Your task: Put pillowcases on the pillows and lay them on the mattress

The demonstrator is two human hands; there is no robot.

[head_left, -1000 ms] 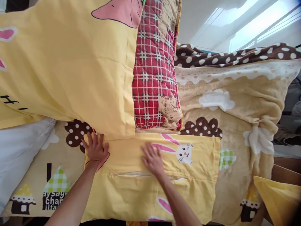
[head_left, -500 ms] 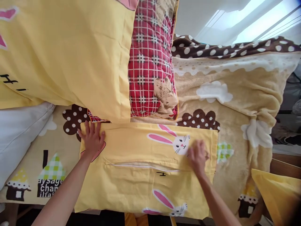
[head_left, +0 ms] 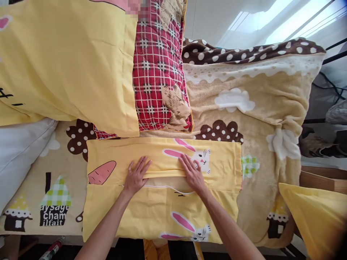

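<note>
Wall or panel (head_left: 206, 21), far right: pale, glossy, streaked with bright light (head_left: 287, 23). Dark bars (head_left: 335, 58), right of it. Wooden furniture (head_left: 320, 178), right, partly hidden. Bed-like surface, middle, spread with beige blanket (head_left: 264, 202). Dark space (head_left: 130, 249) beneath its near edge.

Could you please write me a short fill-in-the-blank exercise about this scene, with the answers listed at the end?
The cloth under the left hand and right hand is mainly ____ in color.
The carrot print lies nearer the ____ hand.
The dots on the brown folded fabric are ____.
Between "aysage" and "ilfait", the house print reads ____.
Missing words: yellow; left; white; cham.
</note>
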